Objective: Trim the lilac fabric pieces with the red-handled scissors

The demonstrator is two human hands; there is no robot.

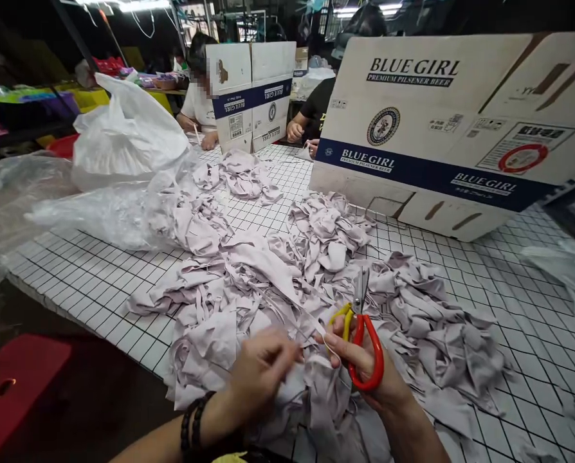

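My right hand grips a pair of scissors with red and yellow handles, blades pointing away from me. Its thumb and a finger also pinch the end of a thin pale fabric strip. To the left, my left hand is curled above the cloth, thumb and fingers drawn together and blurred; whatever they pinch is too small to make out. Both hands are over a loose heap of pale lilac-grey fabric pieces. More such pieces lie to the right of the scissors.
A large Blue Girl beer carton stands at the back right, a smaller carton farther back. White plastic bags crowd the left of the grid-patterned table. A red stool is lower left. Two people sit across the table.
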